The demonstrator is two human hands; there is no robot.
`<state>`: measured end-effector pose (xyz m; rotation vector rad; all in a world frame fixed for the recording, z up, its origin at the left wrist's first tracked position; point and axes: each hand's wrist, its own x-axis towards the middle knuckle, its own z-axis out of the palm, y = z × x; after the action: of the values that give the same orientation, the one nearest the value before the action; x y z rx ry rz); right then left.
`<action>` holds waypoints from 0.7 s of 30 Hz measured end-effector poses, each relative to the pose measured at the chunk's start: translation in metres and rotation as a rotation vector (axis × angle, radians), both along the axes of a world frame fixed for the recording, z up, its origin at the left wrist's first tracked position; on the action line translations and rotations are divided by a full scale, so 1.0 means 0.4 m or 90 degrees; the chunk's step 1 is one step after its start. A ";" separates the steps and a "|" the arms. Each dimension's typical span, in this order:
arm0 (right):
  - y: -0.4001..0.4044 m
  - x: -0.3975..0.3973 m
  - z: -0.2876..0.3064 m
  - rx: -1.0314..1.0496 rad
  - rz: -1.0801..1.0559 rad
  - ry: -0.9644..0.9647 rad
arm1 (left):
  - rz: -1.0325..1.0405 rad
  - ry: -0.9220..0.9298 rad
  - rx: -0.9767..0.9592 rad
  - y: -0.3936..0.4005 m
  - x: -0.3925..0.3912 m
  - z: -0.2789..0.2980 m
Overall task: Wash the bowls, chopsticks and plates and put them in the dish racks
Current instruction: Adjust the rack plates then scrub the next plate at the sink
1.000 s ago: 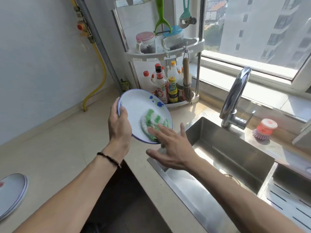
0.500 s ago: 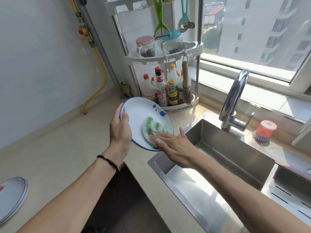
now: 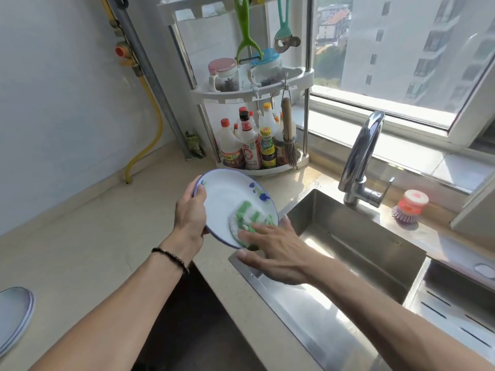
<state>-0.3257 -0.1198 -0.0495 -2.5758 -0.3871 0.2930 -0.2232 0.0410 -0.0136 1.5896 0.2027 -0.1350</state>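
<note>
Plate (image 3: 227,199), white w/ blue rim and small blue flower marks, is held tilted above the counter (image 3: 80,236) edge, just left of the steel sink (image 3: 356,253). From my remote seat I see the left hand (image 3: 191,212) gripping its left rim, thumb over the front face, fingers curled behind. Right hand (image 3: 276,250) has fingers straight and spread, pressing a green-and-white sponge (image 3: 247,220) flat against the plate's lower right area; thumb sticks out below the rim, off the plate. Beaded bracelet (image 3: 171,259) sits on the left wrist.

More plates (image 3: 13,317) are stacked at the counter's far left edge, well apart from the sink. Faucet (image 3: 361,156) stands at the sink's rear rim; no water visible. Red-topped dish brush (image 3: 409,207) stands upright on the ledge right of the faucet. Corner rack (image 3: 254,89) behind the plate holds sauce bottles (image 3: 249,145) on its lower tier, jars on the tier above, w/ a bamboo brush (image 3: 289,135) hanging at its front. Slotted tray (image 3: 455,317) sits in the sink's right section.
</note>
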 end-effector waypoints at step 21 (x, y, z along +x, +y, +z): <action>-0.059 0.044 -0.044 0.001 -0.027 -0.289 | -0.030 0.084 0.016 -0.015 0.010 -0.010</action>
<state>-0.3080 -0.1436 -0.0670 -2.6310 -0.4889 -0.3153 -0.2193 0.0348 -0.0176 1.6128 0.2710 -0.2754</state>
